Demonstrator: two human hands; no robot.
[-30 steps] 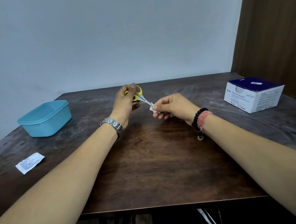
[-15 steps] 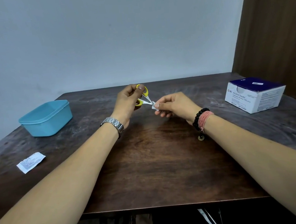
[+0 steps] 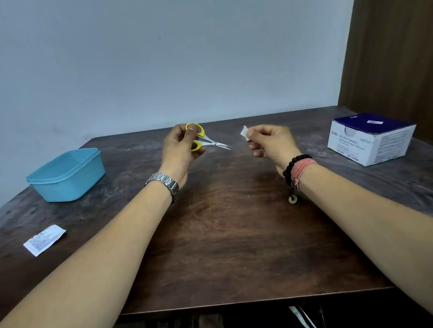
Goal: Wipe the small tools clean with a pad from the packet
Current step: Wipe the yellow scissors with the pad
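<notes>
holding one pair of small scissors (image 3: 206, 141) above the middle of the table (image 3: 225, 242), the left hand (image 3: 180, 151) grips the two yellow finger loops, thumb on the upper loop and fingers curled around the lower one. the two steel blades are nearly together and point toward the right of the frame, slightly downward. the right hand (image 3: 271, 142) pinches one small white pad (image 3: 244, 133) between thumb and forefinger, the remaining fingers loosely curled beneath. pad and blade tips are apart, with a clear gap between them, both raised off the table surface at centre frame.

one wristwatch (image 3: 165, 182) with a metal band sits on the left wrist. on the right wrist are one dark beaded bracelet (image 3: 293, 165) and one band of pink thread (image 3: 302, 170), with one small round charm (image 3: 292, 199) hanging below.

items on the dark wooden table, counted:
- one light blue plastic tub (image 3: 67, 174), open top, at the left of the frame; its contents cannot be seen.
- one flat white printed packet (image 3: 44, 240) at the lower left, lying well apart from the tub and nearer the camera.
- one white and dark blue box (image 3: 370, 138) marked "alcohol swabs" at the right of the frame, near the far right corner of the table.

a pale wall fills the upper frame; one brown wooden panel (image 3: 399, 40) stands at the upper right.
</notes>
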